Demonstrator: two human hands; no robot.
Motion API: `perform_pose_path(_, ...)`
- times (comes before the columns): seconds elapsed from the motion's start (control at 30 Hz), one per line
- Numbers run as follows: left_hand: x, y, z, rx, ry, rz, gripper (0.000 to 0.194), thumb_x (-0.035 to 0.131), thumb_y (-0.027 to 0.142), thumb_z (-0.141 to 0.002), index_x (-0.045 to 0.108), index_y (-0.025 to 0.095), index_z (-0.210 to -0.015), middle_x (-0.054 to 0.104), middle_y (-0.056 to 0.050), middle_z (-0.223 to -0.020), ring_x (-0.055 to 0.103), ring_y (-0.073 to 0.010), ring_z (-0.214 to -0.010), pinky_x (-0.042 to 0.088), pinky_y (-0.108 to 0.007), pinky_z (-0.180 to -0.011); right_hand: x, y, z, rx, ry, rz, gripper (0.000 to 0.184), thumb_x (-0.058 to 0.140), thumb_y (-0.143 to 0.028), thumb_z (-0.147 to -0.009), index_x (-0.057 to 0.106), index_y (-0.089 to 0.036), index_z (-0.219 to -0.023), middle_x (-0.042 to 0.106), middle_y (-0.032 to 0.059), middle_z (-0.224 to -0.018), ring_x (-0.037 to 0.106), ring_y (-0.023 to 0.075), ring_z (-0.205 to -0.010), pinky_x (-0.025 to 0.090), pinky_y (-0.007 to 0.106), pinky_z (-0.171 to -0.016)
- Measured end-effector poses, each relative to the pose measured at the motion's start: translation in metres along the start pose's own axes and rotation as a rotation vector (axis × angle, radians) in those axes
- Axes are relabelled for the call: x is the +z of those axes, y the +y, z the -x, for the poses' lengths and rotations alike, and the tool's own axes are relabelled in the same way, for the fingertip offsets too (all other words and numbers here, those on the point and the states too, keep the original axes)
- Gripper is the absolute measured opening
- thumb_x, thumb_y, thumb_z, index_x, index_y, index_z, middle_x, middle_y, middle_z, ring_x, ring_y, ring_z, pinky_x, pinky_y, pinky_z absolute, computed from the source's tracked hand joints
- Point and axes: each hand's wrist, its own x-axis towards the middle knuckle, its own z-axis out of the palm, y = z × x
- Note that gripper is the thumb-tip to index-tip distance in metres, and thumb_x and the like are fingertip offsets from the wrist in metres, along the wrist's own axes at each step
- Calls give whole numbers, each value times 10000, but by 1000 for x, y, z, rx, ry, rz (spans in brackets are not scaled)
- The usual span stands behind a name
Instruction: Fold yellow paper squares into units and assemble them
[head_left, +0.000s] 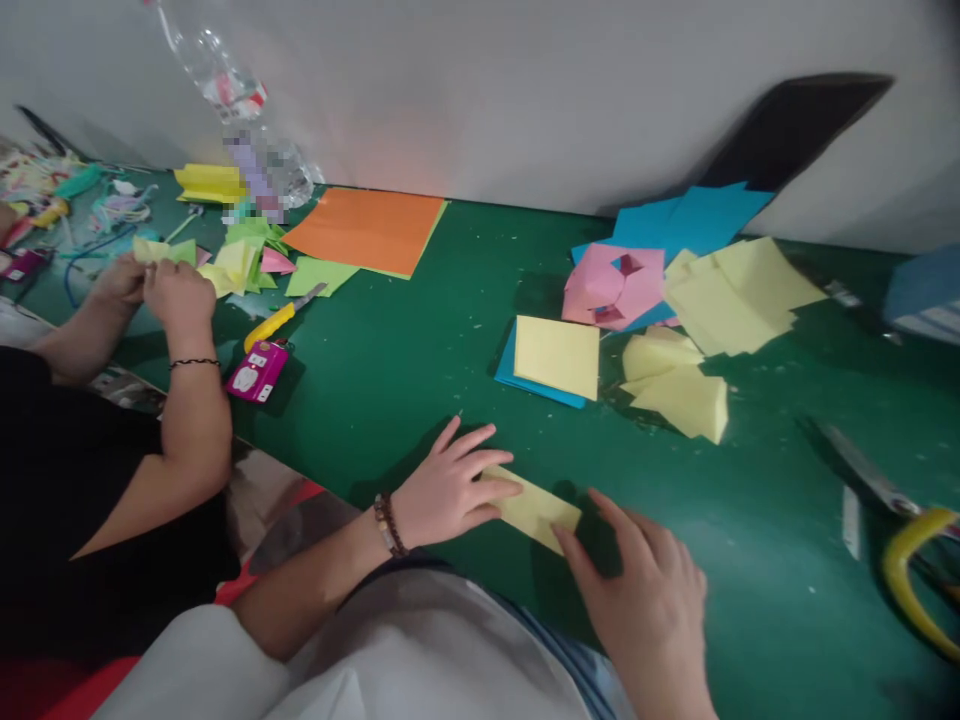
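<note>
A folded strip of pale yellow paper (534, 509) lies on the green table mat (420, 370) in front of me. My left hand (448, 487) rests on its left end, with the thumb and fingers spread across it. My right hand (637, 590) comes in from below, and its fingertips meet the strip's lower right end. A beaded bracelet (388, 524) circles my left wrist. Nearest my hands, up the mat, lie yellow folded paper pieces (675, 390) and a yellow square (556, 356) on blue paper.
A co-worker's hands (169, 285) hold yellow-green paper at the left. Scissors with a yellow handle (900, 530) lie at the right. Farther off are a pink folded paper model (611, 287), an orange sheet (366, 231), a yellow utility knife (276, 320) and a plastic bottle (225, 95).
</note>
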Motion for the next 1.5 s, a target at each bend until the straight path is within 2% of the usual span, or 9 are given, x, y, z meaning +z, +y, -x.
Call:
perform_pose_path(0.27, -4, 9, -13, 104, 76, -136, 372, 463, 141, -937, 615, 328, -1221, 675, 15, -992, 525, -134, -1186, 128, -466, -1210, -10, 4, -2, -171, 49, -330, 187, 537, -360, -925, 618, -205, -857, 664, 45, -763, 569, 192, -713, 402, 323, -675)
perform_pose_path(0.37, -6, 8, -21, 185, 152, -132, 321, 438, 142, -954, 707, 316, -981, 690, 55, -874, 568, -106, -1108, 107, -445, -1220, -9, 5, -1, -224, 65, -345, 128, 558, -305, -911, 622, -199, -880, 684, 50, -774, 579, 200, -734, 416, 339, -717)
perform_pose_path(0.57, -6, -2, -17, 238, 109, -120, 267, 481, 148, -934, 691, 240, -797, 709, 36, -1052, 452, -191, -1314, 76, -558, -1203, -14, 2, -1, -338, 76, -254, 126, 578, -158, -890, 673, -210, -953, 747, 29, -908, 537, 214, -794, 380, 349, -708)
perform_pose_path(0.73, -11, -2, -3, 165, -66, -39, 170, 525, 154, -854, 662, 193, -946, 614, -36, -1293, 340, -252, -1403, 55, -602, -1191, -15, -1, 5, -311, -42, -238, 185, 536, -156, -926, 701, -229, -969, 754, -26, -957, 501, 197, -814, 333, 340, -689)
perform_pose_path(0.83, -12, 6, -1, 132, -78, -17, 214, 533, 240, -880, 645, 197, -1056, 573, -41, -1349, 304, -275, -1422, 121, -598, -1188, -14, 2, 9, -331, -88, -250, 230, 490, -160, -950, 705, -224, -998, 750, -20, -991, 501, 194, -833, 325, 346, -707)
perform_pose_path(0.97, -3, 19, -3, 78, 9, -81, 267, 426, 144, -955, 642, 195, -1102, 611, -26, -1294, 402, -246, -1362, 320, -488, -1151, -15, 5, 6, -371, -96, -263, 206, 528, -131, -929, 687, -209, -1035, 751, -11, -963, 509, 181, -831, 329, 331, -715)
perform_pose_path(1.1, 9, 30, -1, -19, 120, -36, 239, 425, 122, -957, 654, 140, -1022, 663, -64, -1162, 560, -204, -1163, 505, -372, -1003, -13, 2, -5, -310, -98, -263, 169, 598, -149, -896, 660, -193, -1047, 732, 7, -816, 518, 192, -834, 339, 316, -716)
perform_pose_path(1.23, 13, 34, 3, -21, 186, 33, 243, 411, 99, -956, 630, 107, -1062, 664, -82, -1129, 559, -181, -1151, 496, -343, -1034, -9, -3, -13, -175, -110, -255, 88, 603, -205, -897, 636, -172, -971, 696, 30, -758, 535, 197, -819, 350, 312, -711)
perform_pose_path(1.5, 16, 31, 7, -5, 70, -53, 320, 475, 139, -951, 583, 254, -1229, 585, -61, -1206, 499, -201, -1195, 481, -360, -979, -9, -5, -16, -96, -185, -276, 76, 587, -228, -900, 644, -208, -854, 706, 31, -816, 554, 206, -838, 369, 322, -714)
